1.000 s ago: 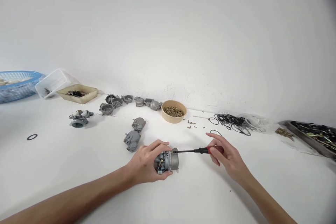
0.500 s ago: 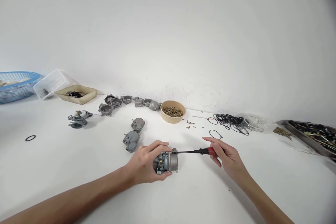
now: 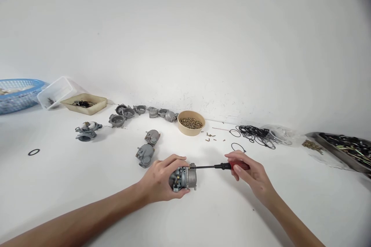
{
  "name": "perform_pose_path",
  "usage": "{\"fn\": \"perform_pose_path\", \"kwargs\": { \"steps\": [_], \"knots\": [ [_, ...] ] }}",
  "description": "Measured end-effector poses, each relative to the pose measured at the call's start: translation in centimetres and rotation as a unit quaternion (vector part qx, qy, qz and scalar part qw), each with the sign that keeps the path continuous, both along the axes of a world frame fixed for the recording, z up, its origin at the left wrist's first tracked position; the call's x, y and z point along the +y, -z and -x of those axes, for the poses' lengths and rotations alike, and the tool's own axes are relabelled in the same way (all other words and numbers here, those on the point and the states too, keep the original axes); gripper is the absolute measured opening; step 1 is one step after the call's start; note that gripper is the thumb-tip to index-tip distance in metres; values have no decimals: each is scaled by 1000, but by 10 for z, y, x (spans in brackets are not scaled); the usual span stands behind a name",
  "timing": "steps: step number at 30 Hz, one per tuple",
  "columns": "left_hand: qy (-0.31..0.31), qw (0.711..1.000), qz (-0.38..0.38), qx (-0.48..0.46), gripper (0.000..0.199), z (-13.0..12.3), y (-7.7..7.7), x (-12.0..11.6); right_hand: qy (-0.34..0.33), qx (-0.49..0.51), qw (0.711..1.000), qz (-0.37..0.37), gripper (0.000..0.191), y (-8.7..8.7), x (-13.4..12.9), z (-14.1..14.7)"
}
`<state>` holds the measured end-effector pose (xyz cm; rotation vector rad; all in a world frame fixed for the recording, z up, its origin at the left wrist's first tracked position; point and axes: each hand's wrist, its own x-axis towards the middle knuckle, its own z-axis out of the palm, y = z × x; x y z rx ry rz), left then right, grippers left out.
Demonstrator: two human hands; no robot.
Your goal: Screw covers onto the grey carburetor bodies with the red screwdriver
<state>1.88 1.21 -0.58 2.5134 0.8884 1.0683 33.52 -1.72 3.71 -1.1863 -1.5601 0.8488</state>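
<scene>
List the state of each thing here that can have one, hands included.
Carburetor: held, round end facing right
Screwdriver: gripped, tip at carburetor
Left hand: closed around carburetor
Right hand: closed on screwdriver
Bowl: upright, open, holding screws
Clear bin: tipped, open
Tan tray: open, holding dark parts
Blue basket: open, partly out of frame
Black rings: mostly heaped

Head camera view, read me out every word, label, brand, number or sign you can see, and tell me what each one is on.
None: no text can be read anywhere in this view.
Screwdriver: no lettering can be made out.
Carburetor in the left hand: any marking on its metal body is too small to read.
Tan bowl: no print visible on the side in view.
</scene>
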Motion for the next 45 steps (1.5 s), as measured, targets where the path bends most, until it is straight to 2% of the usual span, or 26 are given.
{"fn": "perform_pose_path", "kwargs": {
  "steps": [2,6,8,10,12,16,21,25,27,31,33,36,42,44,45],
  "knots": [
    [2,1000,-1,-1,56,0,0,0,-2,-7,1000,11,33,2,1,-1],
    [6,1000,7,0,54,-1,-2,-1,47,-46,996,59,48,6,3,0],
    [4,1000,14,0,54,-1,-2,-1,27,-38,999,14,47,6,3,1],
    [5,1000,17,-2,55,0,-1,0,-12,-29,998,-46,36,5,2,1],
    [9,1000,19,-9,57,0,1,0,-31,-30,997,-66,28,4,1,0],
    [14,999,22,-21,60,1,5,3,-2,-32,998,-46,23,4,-1,2],
    [11,1000,16,-22,59,1,5,2,36,-33,998,-26,34,2,-2,8],
    [4,1000,8,-12,56,0,2,-1,50,-26,997,44,45,-1,-1,9],
    [5,1000,3,-11,53,0,1,-1,44,-26,997,55,48,0,-2,7],
    [15,999,11,-30,51,1,2,2,5,-66,997,-28,33,1,-4,2],
    [16,999,10,-38,51,2,3,3,-27,-85,995,-39,26,1,-5,0],
    [13,999,-20,-29,48,2,3,3,-45,-68,997,-10,26,-1,-5,-1],
    [15,986,-167,-7,40,3,2,-1,-34,-19,998,57,34,-2,-5,-2],
    [18,984,-176,-12,41,4,1,-1,-41,-11,996,75,35,0,-6,-1],
    [18,988,-156,-18,41,4,0,0,-39,-11,996,75,35,1,-7,-1]
  ]
}}
